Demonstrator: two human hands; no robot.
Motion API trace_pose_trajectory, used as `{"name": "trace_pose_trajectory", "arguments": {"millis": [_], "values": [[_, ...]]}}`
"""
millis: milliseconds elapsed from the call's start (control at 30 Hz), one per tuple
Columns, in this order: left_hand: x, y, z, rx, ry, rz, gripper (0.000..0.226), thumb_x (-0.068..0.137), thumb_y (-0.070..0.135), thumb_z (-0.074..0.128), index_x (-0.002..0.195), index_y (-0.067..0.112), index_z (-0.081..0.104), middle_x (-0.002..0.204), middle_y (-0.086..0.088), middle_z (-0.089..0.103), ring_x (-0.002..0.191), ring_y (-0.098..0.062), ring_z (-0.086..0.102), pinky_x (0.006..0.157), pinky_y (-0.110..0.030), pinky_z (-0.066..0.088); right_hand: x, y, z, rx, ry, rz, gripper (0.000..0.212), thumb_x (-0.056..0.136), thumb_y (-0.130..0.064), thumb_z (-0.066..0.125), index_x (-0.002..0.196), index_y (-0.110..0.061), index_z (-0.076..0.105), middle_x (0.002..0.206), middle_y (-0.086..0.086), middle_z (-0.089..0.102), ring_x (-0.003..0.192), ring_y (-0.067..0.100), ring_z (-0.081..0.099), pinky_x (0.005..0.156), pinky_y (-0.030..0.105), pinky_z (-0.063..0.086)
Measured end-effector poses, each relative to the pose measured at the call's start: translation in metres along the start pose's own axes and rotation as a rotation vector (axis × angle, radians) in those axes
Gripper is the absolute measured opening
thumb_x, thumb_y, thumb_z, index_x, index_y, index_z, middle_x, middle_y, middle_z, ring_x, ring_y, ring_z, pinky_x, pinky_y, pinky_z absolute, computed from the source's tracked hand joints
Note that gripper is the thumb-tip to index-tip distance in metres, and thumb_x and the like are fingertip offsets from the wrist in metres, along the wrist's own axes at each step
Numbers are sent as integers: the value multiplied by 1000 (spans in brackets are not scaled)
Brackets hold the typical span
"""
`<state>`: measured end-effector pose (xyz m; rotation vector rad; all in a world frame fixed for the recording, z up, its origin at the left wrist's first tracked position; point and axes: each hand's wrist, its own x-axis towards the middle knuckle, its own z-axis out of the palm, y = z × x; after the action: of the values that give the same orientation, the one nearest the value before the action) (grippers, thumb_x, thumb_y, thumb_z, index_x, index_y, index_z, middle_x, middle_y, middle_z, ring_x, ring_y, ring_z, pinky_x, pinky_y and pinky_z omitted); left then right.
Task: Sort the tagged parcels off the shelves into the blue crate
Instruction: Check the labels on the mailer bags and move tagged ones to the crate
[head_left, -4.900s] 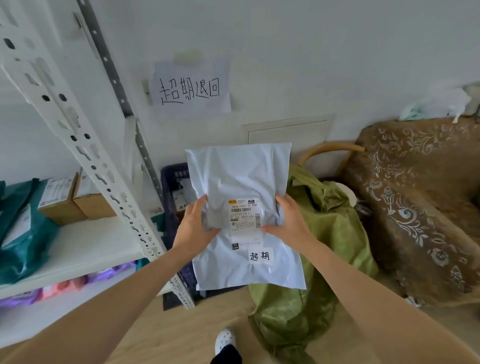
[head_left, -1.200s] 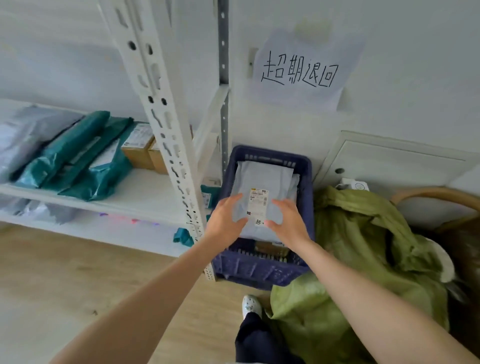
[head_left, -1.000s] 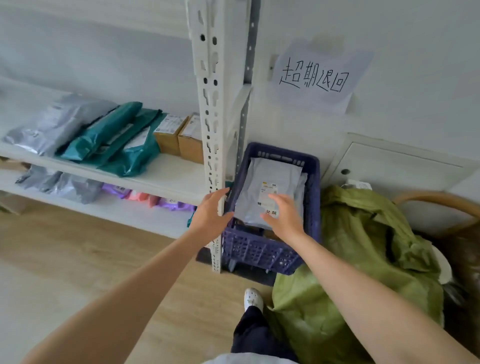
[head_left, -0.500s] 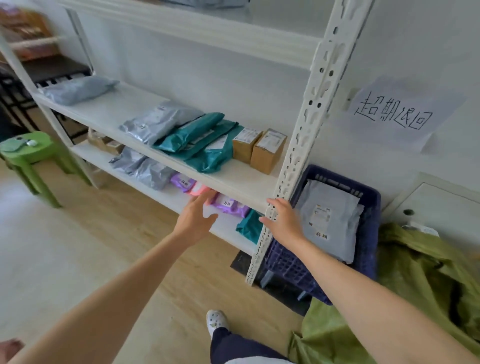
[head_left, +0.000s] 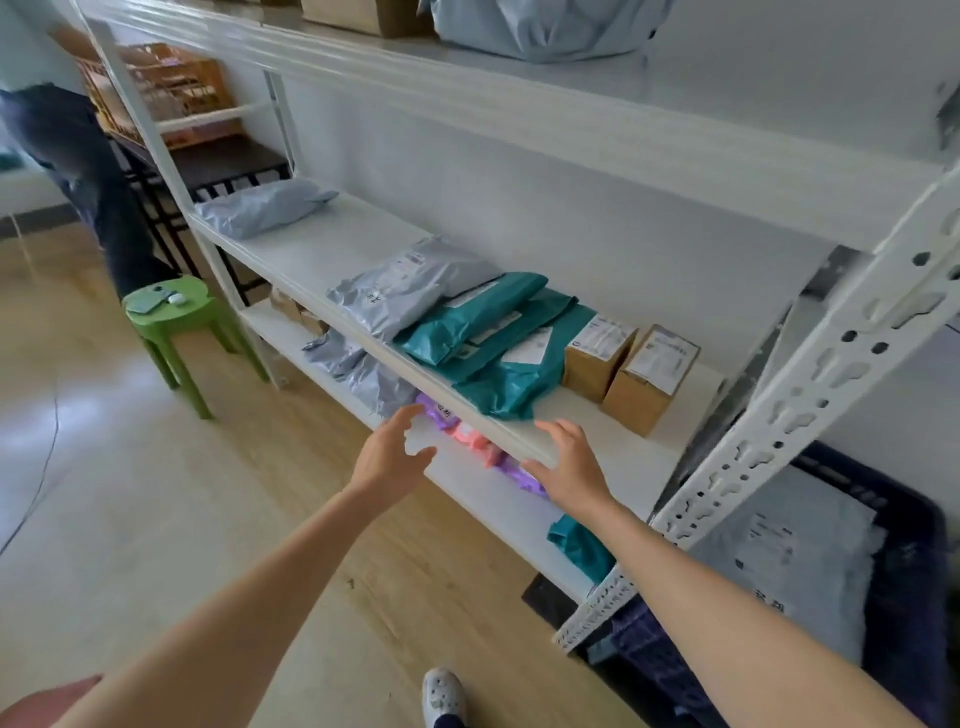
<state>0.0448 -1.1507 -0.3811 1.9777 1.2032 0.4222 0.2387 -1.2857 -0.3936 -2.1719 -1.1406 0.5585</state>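
Observation:
The blue crate stands on the floor at the lower right, with a grey tagged parcel lying in it. On the middle shelf lie a grey mailer, teal mailers and two cardboard boxes. Purple and pink parcels sit on the lower shelf. My left hand hovers with spread fingers in front of the lower shelf, holding nothing. My right hand is empty too, fingers straight at the front edge of the middle shelf.
A white perforated upright of the rack stands between the shelves and the crate. A green stool with small items on it stands on the wooden floor at left. Another person's legs are at the far left. A grey bag lies on the top shelf.
The grey parcel that both hands held went into the blue crate and was let go. My view and both empty hands then swung left to the shelves.

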Motion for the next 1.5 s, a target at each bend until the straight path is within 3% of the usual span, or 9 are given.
{"name": "trace_pose_trajectory", "arguments": {"millis": [233, 367, 500, 700, 833, 1033, 1233, 1400, 1500], "values": [[82, -8, -27, 91, -5, -8, 60, 88, 19, 65, 140, 31, 39, 136, -5, 51, 119, -22, 52, 97, -40, 48, 85, -19, 22, 72, 4, -8, 57, 90, -26, 63, 142, -17, 41, 149, 4, 29, 136, 19, 34, 102, 23, 34], [119, -18, -44, 95, 15, -30, 61, 87, 21, 65, 141, 33, 38, 134, -6, 51, 116, -22, 53, 90, -37, 51, 121, -31, 33, 66, -37, -11, 57, 91, -27, 62, 143, -21, 39, 153, 5, 24, 139, 18, 31, 104, 26, 33], [147, -34, -57, 101, 32, -28, 60, 88, 20, 64, 141, 32, 38, 138, -6, 49, 117, -23, 53, 83, -29, 48, 148, -45, 43, 71, -47, -15, 54, 92, -28, 61, 141, -23, 40, 149, 0, 29, 126, 17, 42, 76, 25, 47], [195, -63, -77, 147, -33, 7, 61, 88, 21, 64, 142, 31, 36, 141, -5, 47, 116, -22, 54, 83, -29, 49, 189, -72, 70, 56, -8, 15, 55, 91, -28, 62, 141, -21, 40, 146, 0, 31, 126, 15, 42, 103, 32, 40], [245, -79, -102, 210, -117, 76, 62, 90, 20, 62, 144, 30, 33, 144, -6, 43, 107, -22, 60, 72, -27, 48, 218, -95, 89, 74, 94, 85, 53, 91, -28, 63, 139, -20, 43, 140, 1, 38, 104, 12, 51, 94, 29, 45], [331, -92, -143, 210, -206, 163, 62, 88, 22, 64, 143, 31, 35, 143, -6, 44, 105, -23, 60, 90, -38, 51, 260, -134, 112, 38, 210, 194, 51, 90, -27, 64, 137, -19, 45, 133, 1, 43, 84, 11, 52, 85, 25, 44], [392, -110, -166, 257, -309, 280, 60, 90, 23, 62, 143, 30, 35, 138, -7, 48, 116, -23, 54, 86, -34, 47, 300, -169, 135, 5, 270, 318, 52, 90, -29, 63, 138, -20, 44, 134, 1, 41, 92, 11, 51, 82, 26, 41], [437, -121, -168, 280, -383, 331, 62, 89, 22, 61, 145, 27, 34, 137, -11, 47, 119, -27, 51, 94, -38, 47, 327, -185, 148, -20, 282, 349, 56, 89, -29, 65, 139, -17, 43, 139, 5, 38, 118, 19, 50, 99, 31, 41], [461, -120, -164, 272, -398, 345, 61, 89, 21, 60, 144, 26, 35, 135, -13, 47, 116, -30, 52, 92, -37, 46, 341, -189, 150, -50, 268, 370, 57, 90, -29, 64, 140, -17, 41, 141, 5, 36, 121, 20, 48, 98, 28, 38]]}}
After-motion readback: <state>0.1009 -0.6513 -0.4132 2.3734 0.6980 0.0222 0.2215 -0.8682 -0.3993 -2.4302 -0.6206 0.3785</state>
